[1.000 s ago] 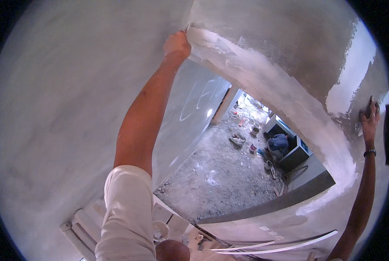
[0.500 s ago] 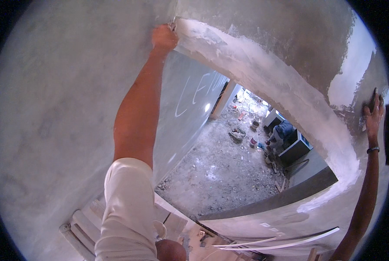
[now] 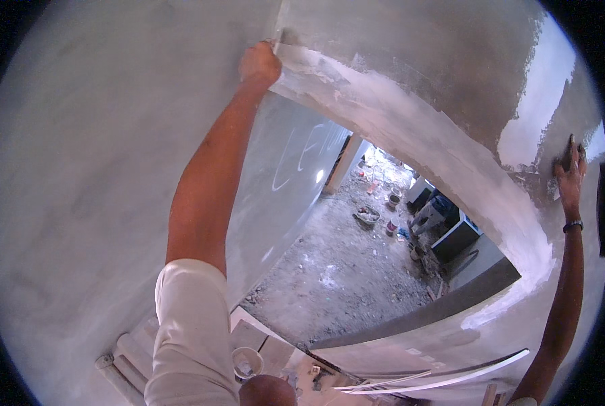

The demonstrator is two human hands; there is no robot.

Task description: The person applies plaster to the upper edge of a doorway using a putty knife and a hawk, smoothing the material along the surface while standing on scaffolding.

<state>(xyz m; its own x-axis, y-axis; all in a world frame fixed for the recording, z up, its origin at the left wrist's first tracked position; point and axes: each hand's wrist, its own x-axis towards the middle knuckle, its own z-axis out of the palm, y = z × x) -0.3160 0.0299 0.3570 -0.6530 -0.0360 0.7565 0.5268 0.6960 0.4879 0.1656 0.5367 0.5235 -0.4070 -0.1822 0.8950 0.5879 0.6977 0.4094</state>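
Observation:
My left arm, in a white sleeve, reaches up to the far left end of a pale band of smoothed filler (image 3: 397,108) that curves along the upper edge of an opening. There my left hand (image 3: 259,62) is closed at the wall corner, by a thin pale vertical strip (image 3: 280,24). Whatever its fingers grip is mostly hidden. Far to the right, my right hand (image 3: 571,176), with a dark band on its wrist, lies against the grey wall with fingers stretched out. A white patch (image 3: 538,101) spreads above and left of it.
Through the opening lie a rubble-strewn floor (image 3: 329,271), a basin (image 3: 367,216), buckets and a bending person (image 3: 432,211). Below are a pale bucket (image 3: 248,362), long white strips (image 3: 444,382) and a wooden frame (image 3: 128,362). A round brown shape (image 3: 267,391) meets the lower edge.
The view has shifted slightly. My left hand sits a little lower against the corner, baring more of the pale strip above it. My right hand stays on the wall; the person beyond has changed posture.

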